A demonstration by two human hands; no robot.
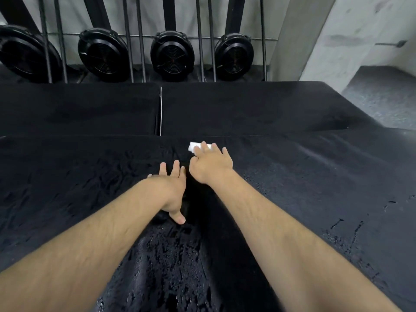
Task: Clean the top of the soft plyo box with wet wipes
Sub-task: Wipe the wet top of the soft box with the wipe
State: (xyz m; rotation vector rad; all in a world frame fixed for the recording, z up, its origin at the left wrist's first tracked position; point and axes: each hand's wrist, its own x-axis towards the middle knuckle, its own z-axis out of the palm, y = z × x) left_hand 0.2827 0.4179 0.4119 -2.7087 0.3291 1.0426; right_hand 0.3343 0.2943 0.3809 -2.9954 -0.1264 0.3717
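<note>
Wet wipe (193, 147) at far middle edge of plyo box top (315, 188), pressed under spread fingers (217, 147) of right hand (211, 167). Left hand (171, 188) flat just nearer, fingers straight. Best pulled nearward in even, overlapping strokes.

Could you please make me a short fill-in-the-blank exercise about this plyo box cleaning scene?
1. The right hand presses a white ____ onto the plyo box.
2. The left hand rests flat on the box, holding ____.
3. Behind the box stand ____ round black fan housings.
Missing words: wet wipe; nothing; four.
</note>
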